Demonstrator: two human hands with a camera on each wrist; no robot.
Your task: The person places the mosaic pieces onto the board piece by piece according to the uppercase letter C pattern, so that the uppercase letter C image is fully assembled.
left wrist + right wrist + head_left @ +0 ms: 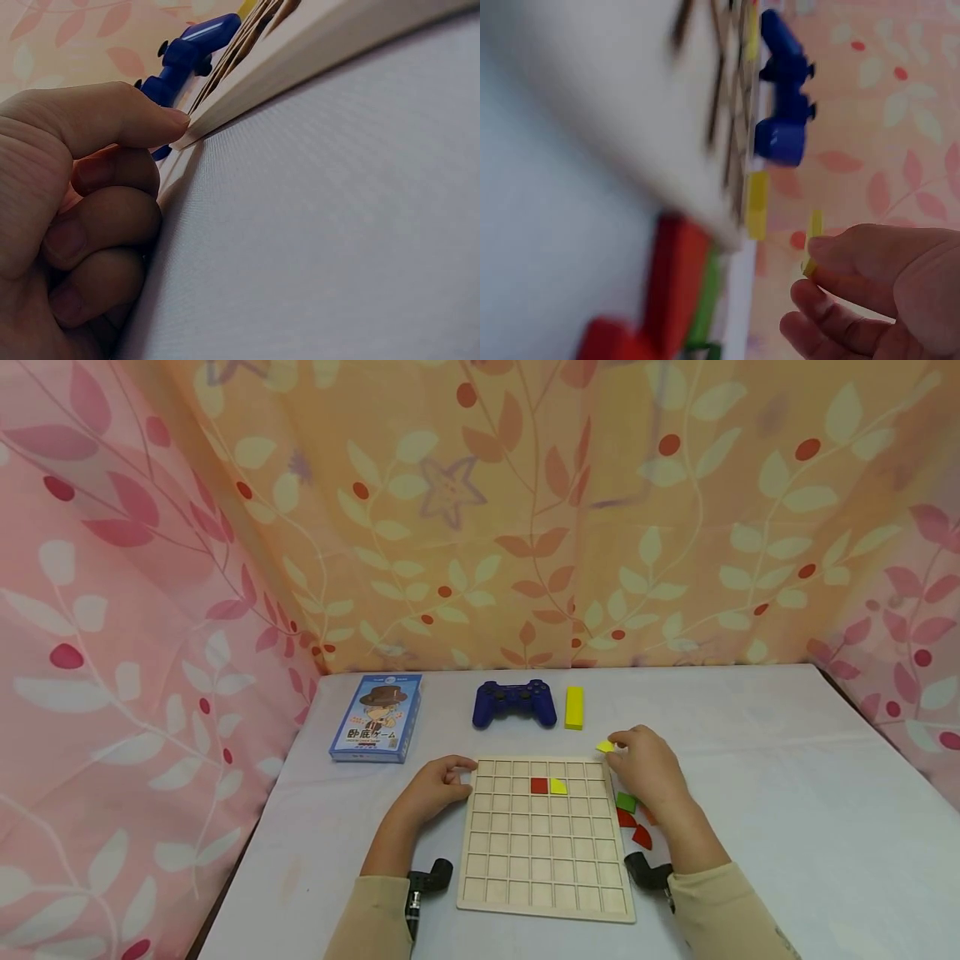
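Observation:
A wooden grid board (542,914) lies flat on the white table. My left hand (437,789) grips it near the far left corner; in the left wrist view the thumb (124,112) presses on the board's edge (225,112) and the other fingers are curled. A red square tile (539,786) and a yellow quarter-round tile (558,787) sit in neighbouring cells. Just beyond the far right corner, my right hand (651,768) pinches a yellow tile (604,747) between thumb and fingers, raised off the table in the right wrist view. Its exact shape is partly hidden.
Beside the board's right edge lie a green tile (626,802), red tiles (642,837) and an orange one, partly under my right forearm. Farther back are a blue game box (378,718), a dark blue game controller (514,703) and a yellow block (573,707).

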